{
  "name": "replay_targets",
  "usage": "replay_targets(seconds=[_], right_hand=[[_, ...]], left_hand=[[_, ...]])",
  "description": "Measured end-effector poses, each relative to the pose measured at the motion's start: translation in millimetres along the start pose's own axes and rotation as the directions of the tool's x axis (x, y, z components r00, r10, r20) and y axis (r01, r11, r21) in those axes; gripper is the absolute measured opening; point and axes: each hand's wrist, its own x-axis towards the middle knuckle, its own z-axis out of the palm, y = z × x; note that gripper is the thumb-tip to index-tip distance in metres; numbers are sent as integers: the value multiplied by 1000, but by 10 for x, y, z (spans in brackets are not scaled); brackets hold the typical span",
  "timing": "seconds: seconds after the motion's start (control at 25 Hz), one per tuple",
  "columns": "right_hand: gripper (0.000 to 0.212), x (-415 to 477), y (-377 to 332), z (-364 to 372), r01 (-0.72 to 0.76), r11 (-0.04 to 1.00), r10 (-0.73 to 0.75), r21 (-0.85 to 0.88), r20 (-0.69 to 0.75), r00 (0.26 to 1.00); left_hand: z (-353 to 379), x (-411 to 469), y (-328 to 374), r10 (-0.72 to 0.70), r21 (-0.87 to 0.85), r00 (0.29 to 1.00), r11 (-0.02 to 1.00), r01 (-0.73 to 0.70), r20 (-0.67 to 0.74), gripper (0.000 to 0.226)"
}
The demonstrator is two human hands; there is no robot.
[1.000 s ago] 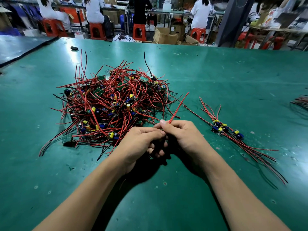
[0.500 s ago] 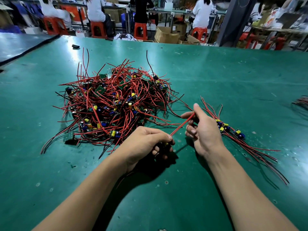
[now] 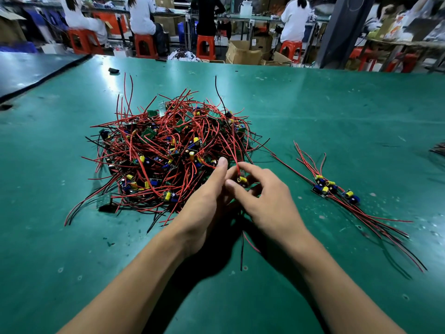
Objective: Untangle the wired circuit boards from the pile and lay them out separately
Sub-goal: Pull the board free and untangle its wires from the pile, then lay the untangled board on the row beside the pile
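Note:
A tangled pile of wired circuit boards point(image 3: 168, 150), red and black leads with yellow and blue parts, lies on the green table point(image 3: 337, 112) left of centre. Both hands meet at its near right edge. My right hand point(image 3: 267, 201) pinches a small circuit board with a yellow capacitor point(image 3: 242, 180) between thumb and fingers. A red lead runs from it up into the pile, and other leads hang below the hands point(image 3: 242, 251). My left hand point(image 3: 204, 203) lies beside it with one finger straight toward the pile. Its other fingers are hidden.
Several separated boards point(image 3: 333, 186) lie in a row at the right, their leads trailing toward the near right. Another wire bundle point(image 3: 439, 149) shows at the right edge. A small black object point(image 3: 113, 70) sits far left. People sit on red stools beyond the table.
My right hand let go of the red lead it had stretched out to the right and came back to the left hand, taking the small board. Both hands moved up to the pile's edge.

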Motion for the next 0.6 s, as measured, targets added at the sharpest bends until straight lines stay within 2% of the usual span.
replay_targets(seconds=[0.12, 0.2, 0.24, 0.28, 0.32, 0.36, 0.4, 0.52, 0.6], right_hand=[[35, 42, 6, -95, -5, 999, 8, 47, -63, 998], [31, 103, 59, -177, -57, 997, 63, 47, -146, 987], [30, 139, 97, -236, -84, 996, 90, 36, -204, 975], [29, 172, 136, -311, -114, 994, 109, -2, -261, 959], [29, 196, 181, -396, -147, 986, 116, -79, -304, 945], [28, 209, 233, -477, -186, 965, 120, -183, -324, 939], [29, 217, 286, -547, -230, 930, 135, -287, -316, 939], [37, 194, 368, -611, -364, 773, 265, -519, -257, 929], [44, 177, 368, -553, -370, 698, 240, -613, -287, 927]], left_hand=[[5, 133, 9, 44, 88, 999, 995, -43, -13, 41], [32, 176, 12, 110, 290, 985, 955, -68, -132, 39], [-30, 189, -38, 239, 446, 950, 885, -129, -199, 31], [-112, 179, -91, 416, 650, 879, 739, -177, -234, 24], [-187, 163, -132, 556, 822, 803, 547, -158, -216, 20], [-255, 160, -160, 640, 908, 747, 399, -126, -178, 21], [-299, 140, -180, 671, 938, 724, 332, -102, -159, 24], [-327, 192, -208, 674, 953, 724, 291, -79, -146, 29], [-318, 211, -234, 666, 964, 733, 260, -54, -138, 31]])
